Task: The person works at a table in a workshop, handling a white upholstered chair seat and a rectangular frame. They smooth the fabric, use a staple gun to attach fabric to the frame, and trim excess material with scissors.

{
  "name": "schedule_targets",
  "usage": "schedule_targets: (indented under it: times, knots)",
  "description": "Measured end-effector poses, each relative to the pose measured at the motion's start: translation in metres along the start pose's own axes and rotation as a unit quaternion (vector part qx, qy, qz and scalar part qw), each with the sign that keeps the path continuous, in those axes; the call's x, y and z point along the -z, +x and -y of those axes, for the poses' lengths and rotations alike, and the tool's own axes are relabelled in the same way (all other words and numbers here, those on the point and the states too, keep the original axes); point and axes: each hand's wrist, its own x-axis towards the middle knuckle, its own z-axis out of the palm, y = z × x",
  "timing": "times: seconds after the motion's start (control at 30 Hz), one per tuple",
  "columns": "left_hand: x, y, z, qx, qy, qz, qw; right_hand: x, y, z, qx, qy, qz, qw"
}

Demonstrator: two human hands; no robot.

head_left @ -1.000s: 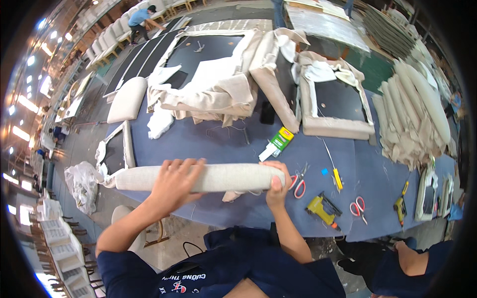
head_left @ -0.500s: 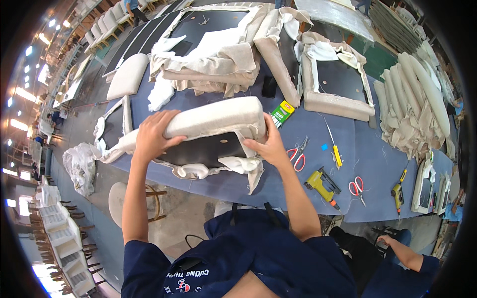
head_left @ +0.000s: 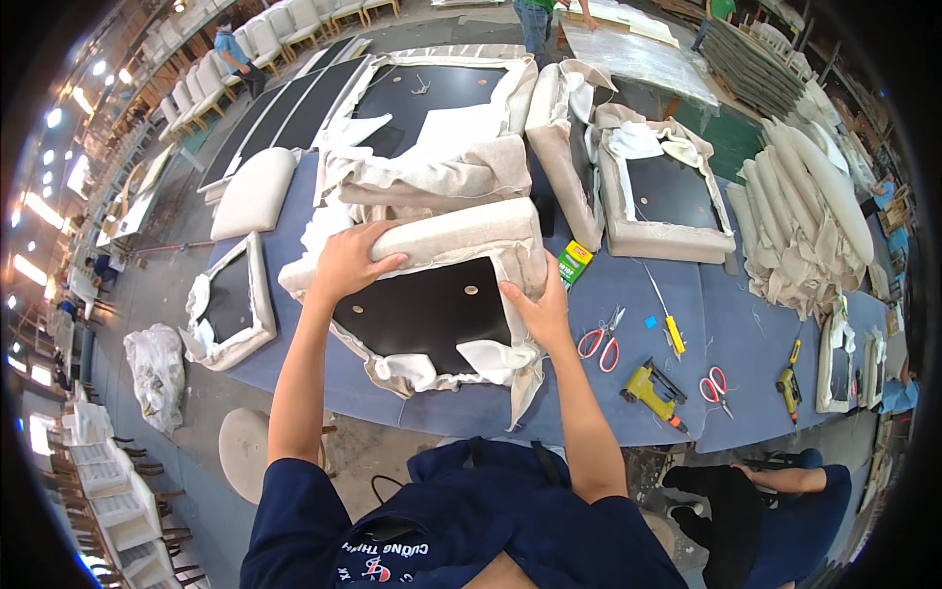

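Both hands grip a beige fabric chair seat point(head_left: 424, 312) near the table's front edge. Its black underside, with two small round inserts, faces me, and white padding and loose fabric stick out along its near edge. My left hand point(head_left: 351, 261) is closed over the far left edge, thumb along the fabric. At the right side my right hand point(head_left: 539, 308) clasps the edge, its thumb on the underside and its fingers mostly hidden behind. Just beyond stands a larger stack of beige upholstered pieces point(head_left: 427, 187).
Right of the seat on the blue-grey table point(head_left: 491, 417) lie red-handled pliers point(head_left: 601, 341), a yellow screwdriver point(head_left: 674, 335), a staple gun point(head_left: 655, 393), red-handled scissors point(head_left: 715, 386) and a green-yellow box point(head_left: 575, 262). Further right is a fabric stack point(head_left: 800, 216). A co-worker point(head_left: 775, 520) is at lower right.
The chair seat has tipped so that more of its black underside faces me, with both hands still on it. My view has shifted, showing more of the far side of the room.
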Motion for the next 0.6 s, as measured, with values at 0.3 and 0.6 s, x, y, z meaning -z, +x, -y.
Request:
schedule_targets:
  times: [0.3,0.6]
  knots:
    - [-0.008,-0.009,0.009,-0.105,0.014,-0.069,0.992,0.012,0.01,0.05,0.114,0.149,-0.009,0.982]
    - [0.01,-0.049,0.043,-0.096,-0.042,-0.106,0.989,-0.046,0.0,0.102,0.125,0.066,-0.046,0.989]
